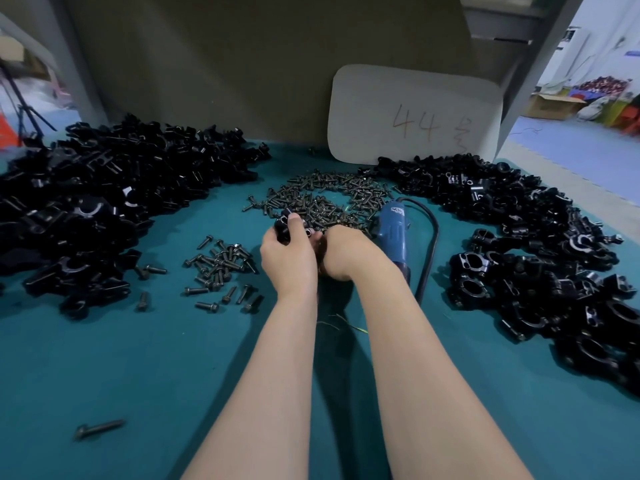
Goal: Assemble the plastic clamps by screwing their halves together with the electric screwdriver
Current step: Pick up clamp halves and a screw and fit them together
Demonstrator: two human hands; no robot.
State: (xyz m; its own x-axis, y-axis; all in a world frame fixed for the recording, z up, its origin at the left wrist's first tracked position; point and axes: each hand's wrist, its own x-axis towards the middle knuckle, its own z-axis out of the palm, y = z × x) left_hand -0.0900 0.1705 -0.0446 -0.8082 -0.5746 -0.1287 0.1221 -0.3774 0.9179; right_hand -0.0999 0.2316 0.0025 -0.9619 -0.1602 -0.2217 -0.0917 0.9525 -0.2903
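Forearms (270,358) together, left hand (289,252) gripping clamp (282,225), right hand (343,251) just beside

A factory assembly bench: heaps of black plastic clamp parts (114,202), loose screws (322,199), a blue electric screwdriver (393,233) on teal matting (138,358), cartons (554,105) beyond.

Open counter (145,368) near left; only lone screw (98,428) there. Far left blocked: heap of clamp halves (104,202). Right side blocked to near edge: clamp pile (536,258). Far centre: screw heap (329,195), white board (415,116) upright behind. Screw scatter (221,268) just beside left hand (289,258). Electric screwdriver (393,233) and cord (431,244) lie between right hand (346,254) and clamp pile.
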